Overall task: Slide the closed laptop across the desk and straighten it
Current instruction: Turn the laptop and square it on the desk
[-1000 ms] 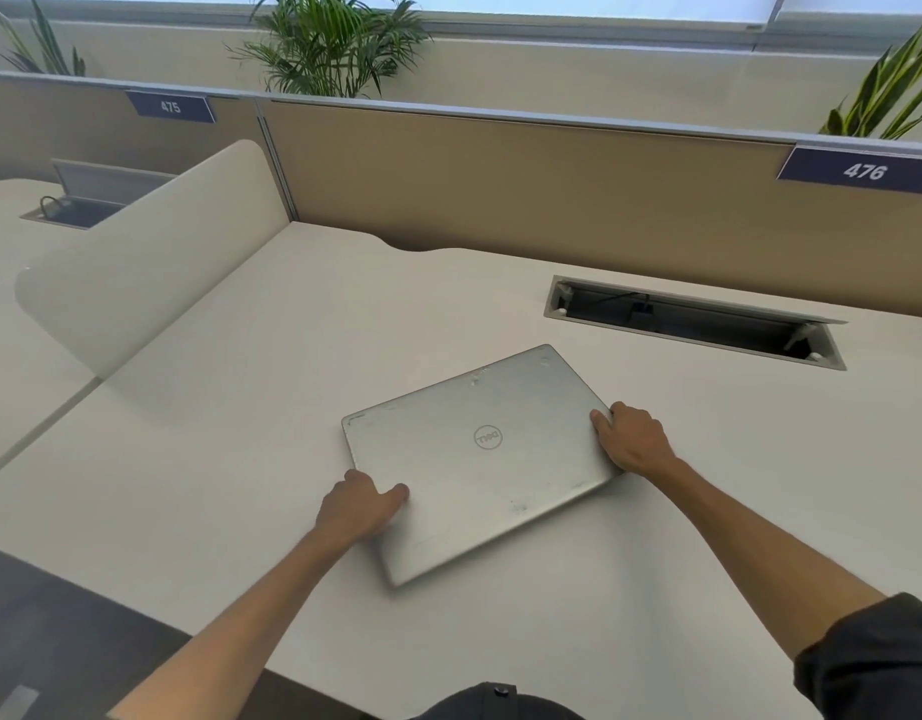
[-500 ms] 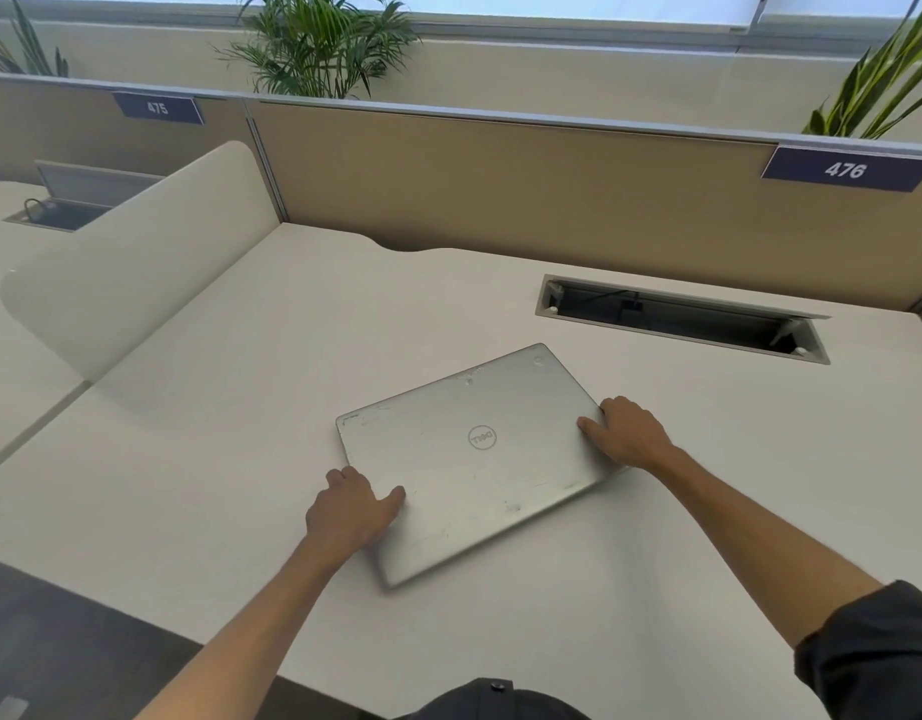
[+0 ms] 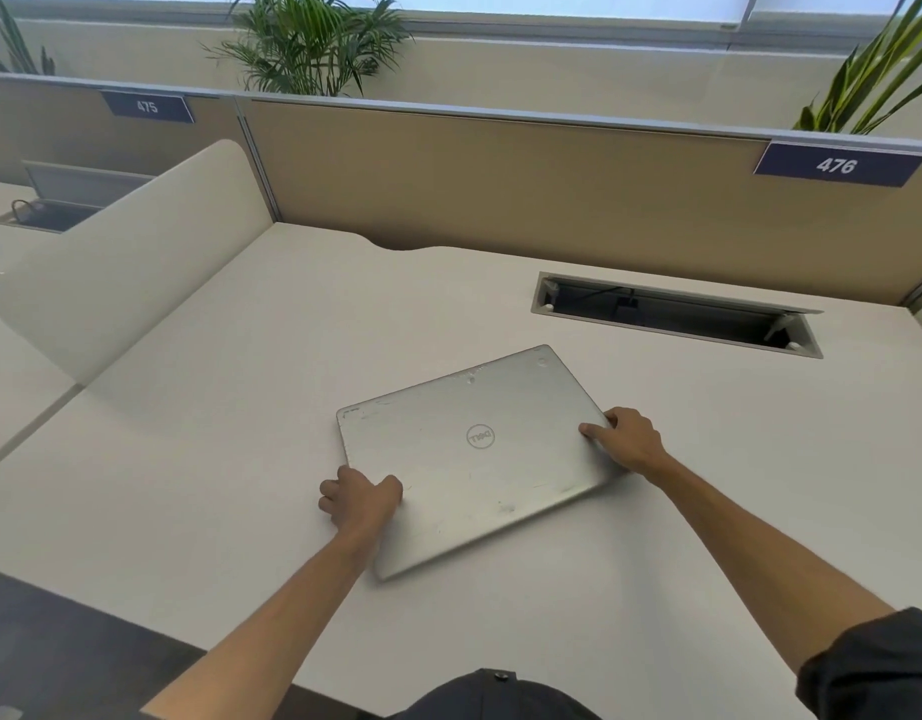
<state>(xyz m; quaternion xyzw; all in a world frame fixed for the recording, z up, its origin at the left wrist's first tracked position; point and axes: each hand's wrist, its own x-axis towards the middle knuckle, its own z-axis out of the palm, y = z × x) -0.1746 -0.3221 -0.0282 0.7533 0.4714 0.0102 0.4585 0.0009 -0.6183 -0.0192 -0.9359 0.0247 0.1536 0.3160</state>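
1. Left hand (image 3: 362, 498): curled over the near-left edge of the closed silver metal laptop (image 3: 474, 454), thumb lying on top of the lid, remaining fingers bent down along the side. The hand clamps the laptop edge between thumb and fingers.
2. Right hand (image 3: 627, 439): set on the right short edge of the laptop, fingers pressed together across the lid surface near the corner, thumb at the far side of the edge. Whether the thumb wraps under the casing cannot be told.
3. Laptop position: flat on the pale cream desk surface (image 3: 214, 459), roughly at the desk centre, between the two hands. Lid closed, round logo facing up.
4. Laptop orientation: skewed relative to the desk. The far-right corner points toward the recessed grey cable tray opening (image 3: 677, 314); the near corner points toward the front desk edge. Its edges are not parallel to the tan fabric partition panel (image 3: 500, 184).
5. Clearance: the laptop lies near the cable tray opening but apart from it.
6. Surroundings: a rounded cream side divider (image 3: 136, 262) stands at the left of the desk. Dark blue number plates reading 475 (image 3: 148, 107) and 476 (image 3: 837, 165) hang on the partition. Green potted plants (image 3: 308, 44) rise behind it.
7. Dark sleeve (image 3: 874, 667): covers the right upper arm; both forearms are bare.
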